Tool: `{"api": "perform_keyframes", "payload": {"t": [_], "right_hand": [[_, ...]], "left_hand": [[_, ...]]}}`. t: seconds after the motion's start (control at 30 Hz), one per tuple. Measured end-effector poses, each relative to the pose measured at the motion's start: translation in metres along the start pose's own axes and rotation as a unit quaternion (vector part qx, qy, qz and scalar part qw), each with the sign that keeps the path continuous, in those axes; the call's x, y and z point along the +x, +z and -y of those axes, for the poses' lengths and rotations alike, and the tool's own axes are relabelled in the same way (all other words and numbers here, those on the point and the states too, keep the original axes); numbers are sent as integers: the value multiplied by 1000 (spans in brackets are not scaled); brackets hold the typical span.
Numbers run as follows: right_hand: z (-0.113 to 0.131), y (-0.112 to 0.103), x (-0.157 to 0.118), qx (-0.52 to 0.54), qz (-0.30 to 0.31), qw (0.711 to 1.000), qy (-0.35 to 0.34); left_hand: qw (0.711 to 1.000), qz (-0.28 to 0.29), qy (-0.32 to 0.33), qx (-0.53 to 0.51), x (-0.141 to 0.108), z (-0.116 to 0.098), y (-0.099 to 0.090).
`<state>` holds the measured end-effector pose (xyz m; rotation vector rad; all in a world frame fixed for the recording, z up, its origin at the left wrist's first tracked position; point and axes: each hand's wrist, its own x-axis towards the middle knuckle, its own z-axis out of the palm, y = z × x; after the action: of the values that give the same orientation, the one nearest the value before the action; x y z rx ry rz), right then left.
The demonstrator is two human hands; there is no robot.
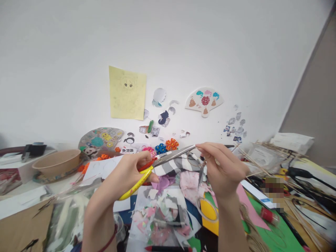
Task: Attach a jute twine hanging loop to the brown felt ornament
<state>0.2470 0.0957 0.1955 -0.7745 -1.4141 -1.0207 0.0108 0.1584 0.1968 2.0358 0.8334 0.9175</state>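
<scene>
My left hand (128,173) is wrapped round the yellow and red handles of a pair of scissors (172,157). The metal blades look nearly closed and point right, up to the pinched fingertips of my right hand (223,168). What these fingertips grip at the blade tips is too small to make out. A greyish strip (201,175) hangs just below them. Under the scissors lies black, white and grey checked cloth (181,164). Nearer are pink cloth (189,182) and purple cloth (163,182).
A plastic bag of paper scraps (162,220) lies in front, above a red pen (168,249). At left stand a tan bowl (56,163) and brown cardboard (23,224). On the right are a phone (258,194), a red thread spool (270,216), twine (250,227) and thin sticks (258,164).
</scene>
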Motion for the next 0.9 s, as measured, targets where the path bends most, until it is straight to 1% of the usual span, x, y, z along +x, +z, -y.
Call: {"api": "perform_keyframes", "payload": {"t": [0.2,0.57,0.77,0.83,0.9], "right_hand": [[0,-1,0,-5,5,1000,-8],[-1,-1,0,-4,1,1000,-2],[0,-1,0,-10,0,1000,-4],[1,-1,1,-12,4,1000,-3],[2,-2,2,-6,12,1000,0]], "left_hand": [[997,-11,40,69,2,2,-2],[998,2,45,50,1,-2,-1],[998,0,40,46,0,1,-3],[998,-22,41,37,3,4,-4],[996,-71,58,17,7,6,-2]]}}
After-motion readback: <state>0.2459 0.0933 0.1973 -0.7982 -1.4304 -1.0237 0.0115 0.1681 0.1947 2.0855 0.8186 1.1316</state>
